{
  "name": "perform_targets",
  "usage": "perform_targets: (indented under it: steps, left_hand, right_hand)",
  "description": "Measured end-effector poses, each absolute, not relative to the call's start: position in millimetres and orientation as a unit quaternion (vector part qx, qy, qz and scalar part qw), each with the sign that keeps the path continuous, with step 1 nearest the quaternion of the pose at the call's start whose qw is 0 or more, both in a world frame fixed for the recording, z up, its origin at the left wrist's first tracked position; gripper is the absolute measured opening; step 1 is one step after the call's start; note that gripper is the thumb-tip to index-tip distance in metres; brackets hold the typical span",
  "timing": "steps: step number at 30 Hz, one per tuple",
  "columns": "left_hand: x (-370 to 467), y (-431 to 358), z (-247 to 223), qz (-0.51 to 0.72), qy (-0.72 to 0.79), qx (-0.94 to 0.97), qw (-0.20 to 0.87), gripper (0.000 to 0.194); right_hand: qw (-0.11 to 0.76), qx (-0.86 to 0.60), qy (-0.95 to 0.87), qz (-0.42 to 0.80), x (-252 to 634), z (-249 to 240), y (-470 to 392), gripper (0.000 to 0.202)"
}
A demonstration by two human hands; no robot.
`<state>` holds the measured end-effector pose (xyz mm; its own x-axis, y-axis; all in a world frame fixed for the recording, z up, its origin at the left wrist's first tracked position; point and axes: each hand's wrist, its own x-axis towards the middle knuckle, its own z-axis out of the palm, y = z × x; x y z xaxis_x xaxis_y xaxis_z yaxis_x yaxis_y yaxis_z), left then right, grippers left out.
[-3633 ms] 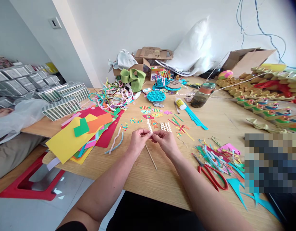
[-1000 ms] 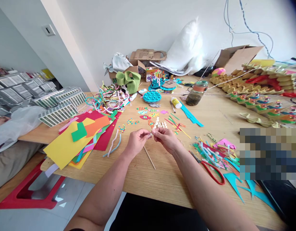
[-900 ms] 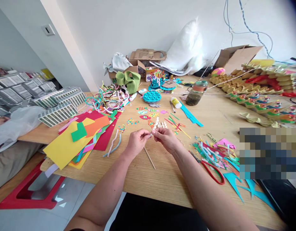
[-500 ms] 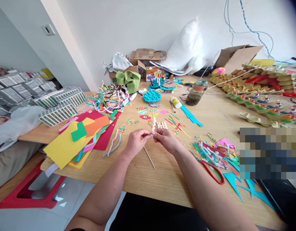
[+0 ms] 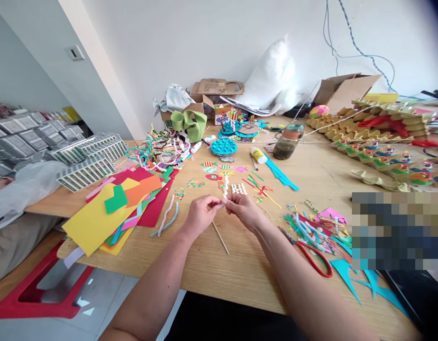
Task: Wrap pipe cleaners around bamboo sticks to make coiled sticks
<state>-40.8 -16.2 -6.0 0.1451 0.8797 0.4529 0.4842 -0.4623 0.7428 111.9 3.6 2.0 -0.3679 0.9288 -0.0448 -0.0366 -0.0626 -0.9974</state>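
Observation:
My left hand (image 5: 202,214) and my right hand (image 5: 245,212) meet above the table, their thumbs and fingers pinched together. From between their fingertips a white spiral-twisted strip (image 5: 225,185), perhaps a pipe cleaner, stands up; both hands grip its lower end. Several similar short white twists (image 5: 239,189) lie just behind my right hand. Under my hands a thin wooden stick (image 5: 221,238) rests on the tabletop. Beyond them are several colourful paper fish (image 5: 214,177). Pink and blue fuzzy strips (image 5: 166,218) lie left of my left hand.
Coloured paper sheets (image 5: 94,218) are piled at left. At right are red-handled scissors (image 5: 316,258) beside paper scraps (image 5: 313,227). Farther back stand a glue bottle (image 5: 259,155), a lidded jar (image 5: 288,142) and a blue bumpy disc (image 5: 223,147). Egg trays (image 5: 347,125) sit at the right.
My hands keep the same pinch on the white twisted strip. The whole view has shifted slightly, with the things on the table appearing a little lower.

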Motion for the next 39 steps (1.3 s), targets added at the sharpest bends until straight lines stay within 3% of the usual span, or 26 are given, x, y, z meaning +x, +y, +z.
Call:
perform_targets:
  steps: [13,18,23,30,33,39]
  left_hand:
    - [-41,-17,-7,0.435,0.479,0.717,0.259,0.015]
    - [-43,-13,-8,0.458,0.461,0.668,0.364,0.012]
    - [-49,-8,-4,0.5,0.462,0.56,0.472,0.023]
    - [-44,-9,-3,0.538,0.496,0.497,0.465,0.024]
    - [-44,-9,-2,0.544,0.497,0.474,0.482,0.023]
    - [-48,-10,2,0.512,0.422,0.399,0.633,0.026]
  right_hand:
    - [0.4,-0.407,-0.59,0.571,111,-4,5,0.037]
    - [0.4,-0.417,-0.613,0.539,111,-7,7,0.038]
    - [0.394,-0.478,-0.669,0.41,106,-6,2,0.032]
    - [0.347,-0.467,-0.787,0.204,94,-5,-18,0.016]
    - [0.353,-0.452,-0.784,0.236,93,-3,-19,0.016]
    - [0.448,-0.433,-0.646,0.441,106,4,-5,0.031]
